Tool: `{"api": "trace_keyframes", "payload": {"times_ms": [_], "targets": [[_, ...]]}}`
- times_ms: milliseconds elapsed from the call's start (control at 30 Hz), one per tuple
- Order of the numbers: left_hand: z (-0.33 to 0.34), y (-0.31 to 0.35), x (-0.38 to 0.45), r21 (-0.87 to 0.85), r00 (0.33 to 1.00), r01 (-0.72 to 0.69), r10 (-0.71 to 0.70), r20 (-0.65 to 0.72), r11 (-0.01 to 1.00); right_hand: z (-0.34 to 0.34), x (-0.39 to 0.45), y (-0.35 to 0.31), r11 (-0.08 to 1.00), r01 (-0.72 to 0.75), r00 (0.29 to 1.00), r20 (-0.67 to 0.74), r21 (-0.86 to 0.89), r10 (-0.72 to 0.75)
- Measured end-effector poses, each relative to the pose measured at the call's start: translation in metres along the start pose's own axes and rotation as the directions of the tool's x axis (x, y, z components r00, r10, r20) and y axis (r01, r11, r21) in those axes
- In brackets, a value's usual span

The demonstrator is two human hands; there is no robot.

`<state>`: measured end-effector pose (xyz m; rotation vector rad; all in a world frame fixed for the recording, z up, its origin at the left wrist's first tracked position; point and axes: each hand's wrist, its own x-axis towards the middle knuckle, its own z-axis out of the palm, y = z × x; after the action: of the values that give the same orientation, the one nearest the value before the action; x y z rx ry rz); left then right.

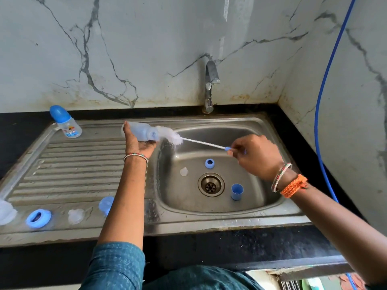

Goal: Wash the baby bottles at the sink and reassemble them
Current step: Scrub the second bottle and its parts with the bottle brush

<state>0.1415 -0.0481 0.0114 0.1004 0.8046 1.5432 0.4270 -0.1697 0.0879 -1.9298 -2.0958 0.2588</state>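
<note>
Over the sink's left rim, the left hand (139, 144) grips a clear baby bottle (140, 132) lying sideways, mouth toward the basin (261, 164). The right hand (258, 156) pinches the blue end of a bottle brush (201, 142), its white bristles right at the bottle's mouth. Down in the basin, a blue ring (209, 163) and a clear teat (184, 171) lie behind the drain (211, 184), a blue cap (237, 191) to its right. On the drainboard's far left corner stands a capped bottle (66, 122); along its near edge sit a blue collar (38, 218), a clear nipple (75, 216) and a pale blue cover (106, 205)
</note>
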Motion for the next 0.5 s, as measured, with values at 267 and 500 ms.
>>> {"api": "trace_keyframes", "payload": {"times_ms": [267,500], "targets": [[-0.0014,-0.0030,-0.0001,0.006,0.999,0.014,-0.014,-0.052,1.000,-0.0061,0.0006,-0.0071,0.990,-0.022,1.000,-0.011,0.137,0.024],[0.0003,0.0011,-0.0021,-0.051,1.000,-0.004,0.004,0.000,0.999,0.0014,-0.0083,-0.0057,0.983,0.138,0.933,-0.316,-0.122,-0.171]]}}
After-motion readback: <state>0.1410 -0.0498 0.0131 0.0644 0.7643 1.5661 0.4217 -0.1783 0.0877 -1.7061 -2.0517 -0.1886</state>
